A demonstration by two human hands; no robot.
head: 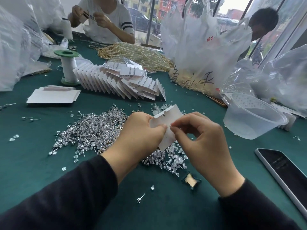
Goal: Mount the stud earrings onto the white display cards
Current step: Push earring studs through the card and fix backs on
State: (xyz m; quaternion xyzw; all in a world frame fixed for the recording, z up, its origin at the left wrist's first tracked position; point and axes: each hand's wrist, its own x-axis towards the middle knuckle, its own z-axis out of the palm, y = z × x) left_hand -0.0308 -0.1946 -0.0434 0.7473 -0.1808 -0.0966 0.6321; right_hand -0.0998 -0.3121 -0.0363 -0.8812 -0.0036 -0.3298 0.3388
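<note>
Dark sleeves (74,196) come in over the near edge of the bench (33,155), which has green cloth on top. L hand (141,135) grips a white card (166,117) by its left side, fingers curled round it. R hand (199,138) pinches a thin stud (168,127) btwn thumb & forefinger, pin right at the card face. Card is held tilted above mid-bench: plain white, w/ a notched hanger cut-out at top & a small hole lower down. Stud pile (93,130), silvery pins w/ clear stones, lies left of the hands; clear backs (171,156) are heaped under them. Finished cards (119,83) stand fanned in a row toward the far side, w/ a spool (69,67) just beside. Clear tub (252,117) sits at right, phone (285,171) by the right edge.
</note>
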